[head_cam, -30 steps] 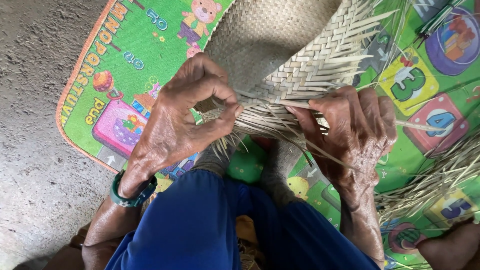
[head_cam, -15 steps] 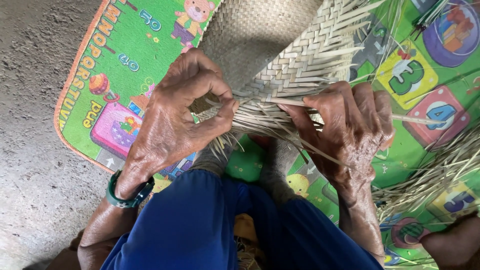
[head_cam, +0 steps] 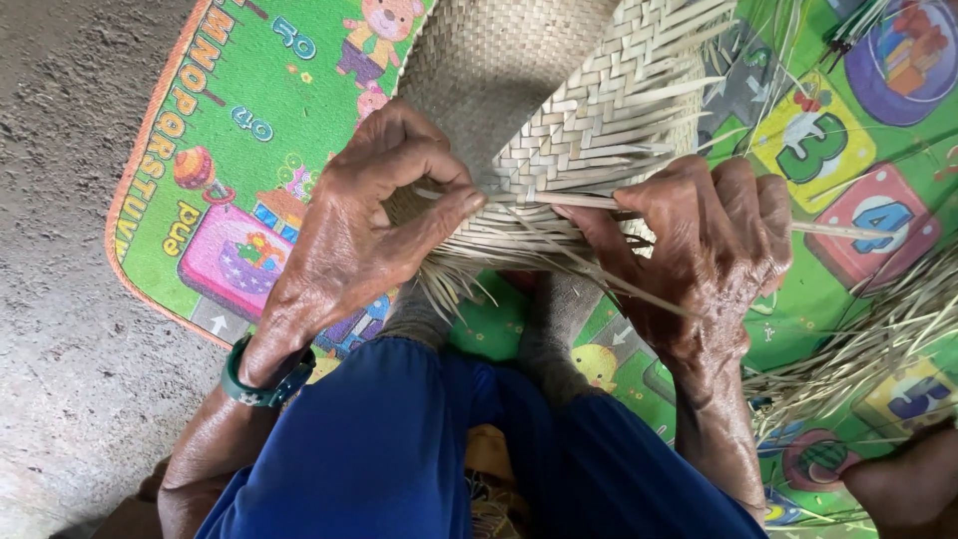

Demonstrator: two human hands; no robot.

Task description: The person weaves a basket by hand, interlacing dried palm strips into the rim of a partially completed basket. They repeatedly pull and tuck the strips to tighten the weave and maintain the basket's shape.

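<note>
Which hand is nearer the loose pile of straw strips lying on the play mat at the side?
Right. The right hand works the woven mat's edge just beside the loose strip pile; the left hand is across the woven mat, farther off.

No packages, labels, signs or screens show here; the only printed surface is the play mat under and around both hands, a green sheet with an orange border left of the left hand, bearing coloured letters, number blocks and cartoon pictures beyond the right hand
</note>
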